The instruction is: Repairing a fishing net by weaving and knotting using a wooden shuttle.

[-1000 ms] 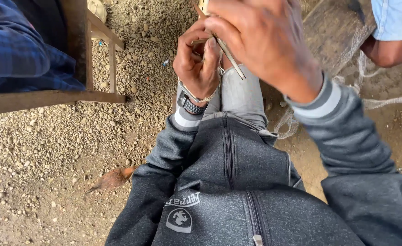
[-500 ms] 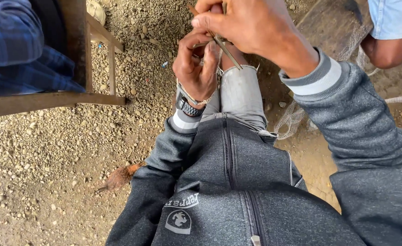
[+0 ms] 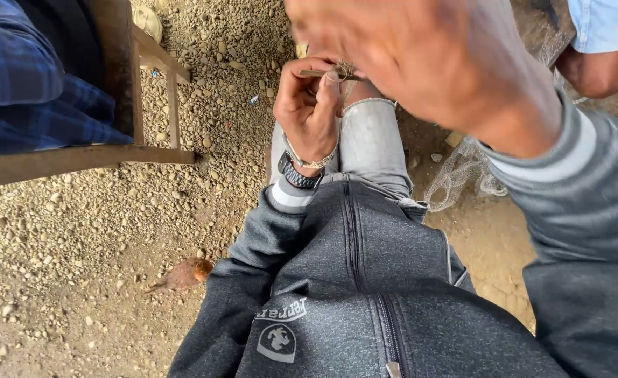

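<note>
1. Pinching one thin flat stick (image 3: 321,73) between thumb and forefinger of the left hand (image 3: 307,112), fingers curled tight about it, above the raised knee.
2. Wound at the stick's right end, one small tangle of pale twine (image 3: 344,68), just beside the fingertip.
3. Raised close to the camera and blurred, the right hand (image 3: 421,63); cannot tell how far its fingers are spread, nor whether anything is held in it.
4. Worn on the left wrist, two bands: one dark watch (image 3: 299,178) and one thin metal bracelet (image 3: 309,162), touching each other.
5. Bent up beneath both hands, one knee in grey trousers (image 3: 368,140).
6. Draped at the right of that knee, one heap of pale netting (image 3: 463,171), lying on the dirt.
7. Standing at upper left on the gravel ground (image 3: 78,238), one wooden bench (image 3: 123,98), with one person in a blue checked garment (image 3: 22,84) seated on it.
8. Lying on the gravel near the left elbow, one brown dry leaf (image 3: 183,274).
9. Showing at the top right corner, one other person's light blue sleeve (image 3: 603,21) and bare arm, well apart from the stick.
</note>
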